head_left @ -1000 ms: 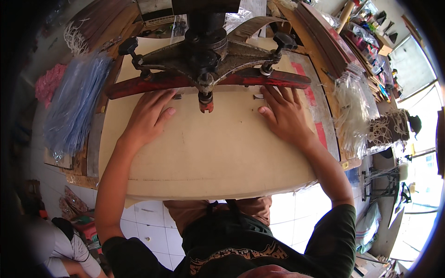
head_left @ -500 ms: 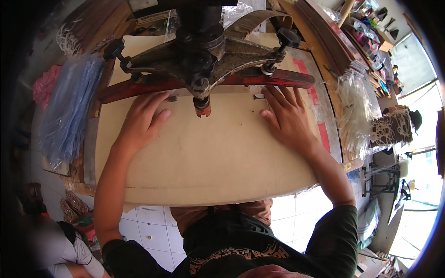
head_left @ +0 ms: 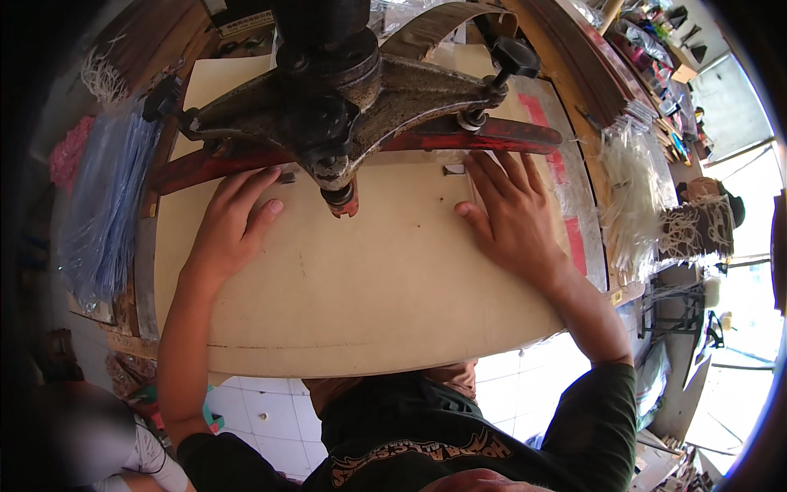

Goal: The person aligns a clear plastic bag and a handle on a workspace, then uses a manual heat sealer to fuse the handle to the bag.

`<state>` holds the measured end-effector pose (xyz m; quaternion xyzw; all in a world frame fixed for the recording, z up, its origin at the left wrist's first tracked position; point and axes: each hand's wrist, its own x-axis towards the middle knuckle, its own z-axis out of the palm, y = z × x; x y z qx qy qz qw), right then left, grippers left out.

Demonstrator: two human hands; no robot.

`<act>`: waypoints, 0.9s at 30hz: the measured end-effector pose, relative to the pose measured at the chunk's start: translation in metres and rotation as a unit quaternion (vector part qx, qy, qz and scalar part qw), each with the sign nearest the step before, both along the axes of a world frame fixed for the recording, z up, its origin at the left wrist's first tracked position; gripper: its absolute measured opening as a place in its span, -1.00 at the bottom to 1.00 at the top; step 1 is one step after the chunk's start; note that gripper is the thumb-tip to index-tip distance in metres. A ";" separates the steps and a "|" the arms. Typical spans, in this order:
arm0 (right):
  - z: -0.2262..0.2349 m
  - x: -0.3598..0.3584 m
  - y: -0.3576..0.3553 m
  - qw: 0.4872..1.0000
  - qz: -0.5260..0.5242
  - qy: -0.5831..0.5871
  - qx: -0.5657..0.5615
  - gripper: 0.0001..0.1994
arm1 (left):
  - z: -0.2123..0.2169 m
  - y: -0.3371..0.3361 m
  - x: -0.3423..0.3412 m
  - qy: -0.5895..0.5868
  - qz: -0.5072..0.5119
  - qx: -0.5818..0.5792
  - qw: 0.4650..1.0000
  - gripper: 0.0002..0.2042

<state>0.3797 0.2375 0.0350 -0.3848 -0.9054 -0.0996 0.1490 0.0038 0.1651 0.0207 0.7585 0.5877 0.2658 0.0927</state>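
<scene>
A large tan sheet [head_left: 344, 279] lies in front of me beneath a machine with a dark metal arm [head_left: 426, 94] and a red bar [head_left: 516, 134] across it. My left hand [head_left: 234, 217] rests flat on the sheet's left part, its fingertips reaching the red bar. On the right part lies my right hand [head_left: 512, 209], fingers spread and tips near the same bar. Small dark metal pieces sit beside the fingers, one left and one right [head_left: 453, 170]. Between my hands, a red-tipped metal fitting [head_left: 346, 202] hangs over the sheet. Neither hand holds anything visible.
Blue plastic strips [head_left: 106, 205] hang at the left, with pink material [head_left: 72, 152] behind them. Whitish strips [head_left: 627, 197] stand at the table's right edge, near brown boards [head_left: 582, 70]. A seated person [head_left: 139, 451] is low at the left.
The view has shifted slightly, so the machine and the sheet's left side sit further left and lower. Both hands stay flat on the sheet, in nearly the same spots.
</scene>
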 end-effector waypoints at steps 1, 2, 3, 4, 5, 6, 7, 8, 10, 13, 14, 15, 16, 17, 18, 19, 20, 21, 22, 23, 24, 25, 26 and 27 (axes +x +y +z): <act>0.000 0.000 0.000 1.000 -0.001 0.000 0.001 -0.39 | 0.000 0.000 0.000 0.003 -0.001 0.000 1.000 -0.60; 0.002 0.000 0.000 1.000 -0.003 -0.004 0.001 -0.39 | 0.000 0.001 0.000 0.004 -0.004 0.003 1.000 -0.60; 0.003 0.001 -0.001 1.000 -0.005 -0.008 0.002 -0.40 | 0.001 0.001 0.001 0.005 -0.006 0.005 1.000 -0.60; 0.004 0.001 -0.001 1.000 -0.006 -0.013 0.003 -0.40 | 0.002 0.001 0.001 0.005 -0.007 0.005 1.000 -0.60; 0.003 0.001 0.000 1.000 -0.002 -0.008 -0.003 -0.40 | 0.002 0.001 0.002 0.005 -0.005 0.004 1.000 -0.60; 0.001 0.001 0.001 1.000 0.003 -0.003 -0.008 -0.40 | 0.002 0.000 0.002 0.005 -0.004 0.003 1.000 -0.59; 0.000 0.001 0.001 1.000 0.007 0.002 -0.014 -0.40 | 0.001 -0.001 0.001 0.007 -0.005 0.004 1.000 -0.59; -0.002 0.001 0.002 0.999 0.010 0.020 -0.029 -0.40 | 0.001 0.000 0.000 0.008 -0.006 0.007 1.000 -0.60; -0.005 0.000 0.004 0.997 0.015 0.057 -0.059 -0.40 | 0.000 0.000 0.000 0.009 -0.005 0.006 1.000 -0.60; -0.002 -0.001 0.006 0.993 0.019 0.075 -0.086 -0.40 | 0.003 0.001 0.003 0.008 -0.004 -0.004 1.000 -0.59; -0.002 -0.001 0.006 0.994 0.017 0.067 -0.080 -0.42 | 0.005 0.000 0.003 0.010 -0.004 -0.010 1.000 -0.59; -0.003 -0.001 0.006 0.996 0.014 0.058 -0.073 -0.43 | 0.006 0.000 0.004 0.012 -0.004 -0.016 1.000 -0.59; -0.003 -0.001 0.006 0.997 0.012 0.050 -0.066 -0.44 | 0.007 0.000 0.004 0.026 -0.006 -0.011 1.000 -0.58; -0.004 -0.001 0.006 0.997 0.013 0.050 -0.062 -0.45 | 0.006 0.000 0.004 0.040 -0.008 -0.008 0.999 -0.58; -0.004 -0.002 0.006 0.997 0.014 0.050 -0.059 -0.45 | 0.006 0.000 0.004 0.054 -0.011 -0.004 0.998 -0.57; -0.004 -0.002 0.007 0.997 0.015 0.050 -0.055 -0.45 | 0.007 0.000 0.004 0.056 -0.009 -0.010 0.998 -0.57; -0.003 -0.002 0.007 0.997 0.014 0.050 -0.057 -0.45 | 0.009 0.000 0.004 0.058 -0.007 -0.015 0.998 -0.56; -0.003 -0.002 0.007 0.997 0.014 0.050 -0.058 -0.46 | 0.009 0.000 0.005 0.060 -0.005 -0.020 0.998 -0.56; -0.003 -0.002 0.007 0.997 0.013 0.050 -0.059 -0.46 | 0.009 0.000 0.005 0.061 -0.006 -0.021 0.998 -0.56; -0.003 -0.002 0.007 0.997 0.011 0.047 -0.055 -0.45 | 0.009 0.000 0.004 0.061 -0.006 -0.020 0.998 -0.56; -0.004 -0.002 0.007 0.998 0.009 0.044 -0.052 -0.44 | 0.009 0.000 0.004 0.061 -0.006 -0.020 0.998 -0.56; -0.004 -0.001 0.007 0.998 0.007 0.041 -0.048 -0.43 | 0.009 0.001 0.004 0.057 -0.008 -0.024 0.998 -0.56; -0.004 -0.001 0.006 0.998 0.006 0.037 -0.046 -0.43 | 0.009 0.001 0.003 0.054 -0.008 -0.028 0.998 -0.56; -0.003 0.000 0.006 0.999 0.005 0.032 -0.043 -0.43 | 0.008 0.001 0.003 0.050 -0.008 -0.031 0.998 -0.56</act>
